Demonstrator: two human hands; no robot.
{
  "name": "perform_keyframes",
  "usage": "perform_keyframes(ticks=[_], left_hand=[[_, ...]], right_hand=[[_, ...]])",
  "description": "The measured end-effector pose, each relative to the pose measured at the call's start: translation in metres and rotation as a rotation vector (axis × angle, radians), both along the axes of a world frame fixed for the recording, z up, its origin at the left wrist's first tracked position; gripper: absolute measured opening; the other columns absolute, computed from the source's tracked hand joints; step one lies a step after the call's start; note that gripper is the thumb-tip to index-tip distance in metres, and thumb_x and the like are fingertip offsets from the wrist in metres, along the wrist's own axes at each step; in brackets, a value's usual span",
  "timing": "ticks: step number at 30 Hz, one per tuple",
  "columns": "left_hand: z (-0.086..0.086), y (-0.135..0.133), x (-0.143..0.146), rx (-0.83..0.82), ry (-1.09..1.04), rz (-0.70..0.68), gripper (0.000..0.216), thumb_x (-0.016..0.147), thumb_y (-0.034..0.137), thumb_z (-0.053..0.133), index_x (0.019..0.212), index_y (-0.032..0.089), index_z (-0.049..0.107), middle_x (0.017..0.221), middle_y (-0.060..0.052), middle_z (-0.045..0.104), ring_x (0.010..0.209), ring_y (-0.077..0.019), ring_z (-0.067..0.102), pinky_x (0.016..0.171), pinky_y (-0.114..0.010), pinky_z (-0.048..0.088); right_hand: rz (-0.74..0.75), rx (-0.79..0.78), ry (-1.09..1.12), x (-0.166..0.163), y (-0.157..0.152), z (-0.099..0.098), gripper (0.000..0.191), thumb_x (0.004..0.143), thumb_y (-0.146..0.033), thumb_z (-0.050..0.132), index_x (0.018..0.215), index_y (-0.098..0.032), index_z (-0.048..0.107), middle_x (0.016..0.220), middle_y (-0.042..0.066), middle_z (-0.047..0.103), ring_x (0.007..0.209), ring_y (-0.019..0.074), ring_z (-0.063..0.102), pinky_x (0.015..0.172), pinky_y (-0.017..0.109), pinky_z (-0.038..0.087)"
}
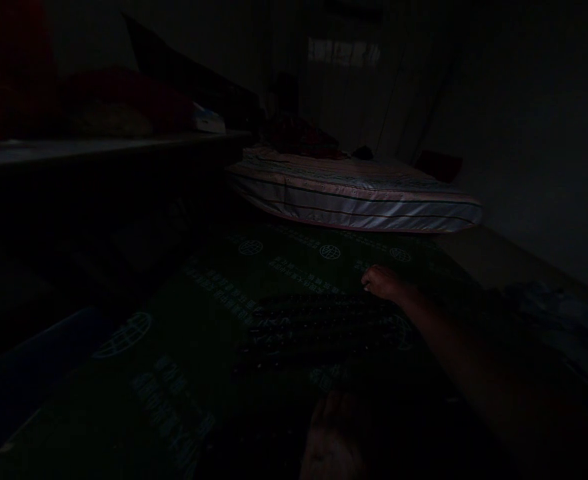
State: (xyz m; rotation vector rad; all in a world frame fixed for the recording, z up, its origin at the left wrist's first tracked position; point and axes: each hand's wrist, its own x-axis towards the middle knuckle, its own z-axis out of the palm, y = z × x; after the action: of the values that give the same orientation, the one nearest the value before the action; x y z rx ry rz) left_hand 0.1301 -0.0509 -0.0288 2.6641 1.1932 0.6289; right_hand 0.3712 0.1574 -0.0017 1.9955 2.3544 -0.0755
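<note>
My right hand (pixel 381 281) reaches in from the right, its fingers curled closed, low over the green printed floor board. Anything inside those fingers is too dark to make out. Just below and left of this hand lies a dark, ridged piece (pixel 319 330) with rows of pale specks, spread flat on the green board (pixel 214 393); it may be cloth, but the kind is unclear. My left hand does not show. At the bottom edge, a dim bare form (pixel 331 440) looks like a foot.
A mattress in a striped, shiny cover (pixel 359 203) lies across the back. On the left stands a table (pixel 19 155) with a small white-and-blue box (pixel 209 120) on it. Crumpled cloth (pixel 549 310) rests at the right, below a pale wall (pixel 549 167). The room is very dark.
</note>
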Motion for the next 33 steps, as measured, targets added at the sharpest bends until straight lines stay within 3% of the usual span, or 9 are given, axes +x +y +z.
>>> perform_keyframes(ticks=[6,11,17,20,24,28,33], left_hand=[[0.003,0.0,0.0,0.0,0.001,0.005,0.026,0.09,0.034,0.051,0.113,0.021,0.056,0.119,-0.008,0.056,0.098,-0.0197,0.058,0.084,-0.04,0.051],[0.006,-0.001,0.001,-0.01,0.0,0.006,0.027,0.09,0.033,0.051,0.114,0.02,0.056,0.119,-0.009,0.056,0.099,-0.0198,0.058,0.084,-0.04,0.05],[0.007,0.001,0.007,-0.071,0.005,-0.011,0.025,0.09,0.033,0.052,0.11,0.018,0.057,0.113,-0.008,0.058,0.095,-0.0194,0.058,0.083,-0.04,0.05],[0.008,0.003,0.011,-0.117,0.019,-0.031,0.016,0.089,0.023,0.05,0.098,0.017,0.061,0.094,-0.008,0.064,0.087,-0.0225,0.059,0.078,-0.039,0.049],[0.013,0.004,0.013,-0.106,0.054,-0.036,0.017,0.088,0.022,0.047,0.098,0.017,0.061,0.094,-0.008,0.065,0.088,-0.025,0.059,0.077,-0.039,0.048],[0.016,0.004,0.013,-0.068,0.065,-0.039,0.017,0.088,0.023,0.047,0.095,0.017,0.061,0.093,-0.008,0.066,0.085,-0.0243,0.06,0.078,-0.038,0.047],[0.016,0.005,0.013,-0.025,0.071,-0.042,0.018,0.089,0.023,0.047,0.094,0.016,0.063,0.093,-0.01,0.066,0.085,-0.0258,0.06,0.077,-0.039,0.047]], right_hand=[[0.015,0.028,0.018,-0.007,-0.001,0.004,0.012,0.075,-0.012,0.061,0.076,-0.02,0.07,0.089,0.004,0.069,0.091,0.0174,0.061,0.076,0.023,0.042],[0.049,0.084,0.076,-0.014,-0.018,0.025,0.012,0.078,-0.013,0.058,0.08,-0.019,0.069,0.094,0.006,0.067,0.092,0.0184,0.059,0.076,0.025,0.04],[0.076,0.053,0.168,-0.016,-0.099,0.041,0.014,0.081,-0.017,0.056,0.086,-0.022,0.068,0.092,0.003,0.067,0.084,0.0158,0.061,0.072,0.023,0.041],[0.053,-0.003,0.288,-0.013,-0.153,0.034,0.014,0.08,-0.017,0.055,0.083,-0.023,0.068,0.087,0.002,0.067,0.079,0.0158,0.061,0.069,0.024,0.041],[-0.01,-0.06,0.372,-0.007,-0.21,0.016,0.016,0.08,-0.016,0.054,0.081,-0.025,0.067,0.083,0.0,0.066,0.075,0.0152,0.061,0.067,0.024,0.043],[-0.012,-0.007,0.359,-0.007,-0.24,0.007,0.017,0.083,-0.016,0.052,0.084,-0.024,0.067,0.088,0.002,0.065,0.079,0.0159,0.061,0.071,0.026,0.045],[0.007,0.039,0.251,-0.02,-0.247,0.008,0.016,0.083,-0.014,0.052,0.085,-0.022,0.066,0.088,0.004,0.064,0.083,0.0173,0.059,0.072,0.027,0.044]])
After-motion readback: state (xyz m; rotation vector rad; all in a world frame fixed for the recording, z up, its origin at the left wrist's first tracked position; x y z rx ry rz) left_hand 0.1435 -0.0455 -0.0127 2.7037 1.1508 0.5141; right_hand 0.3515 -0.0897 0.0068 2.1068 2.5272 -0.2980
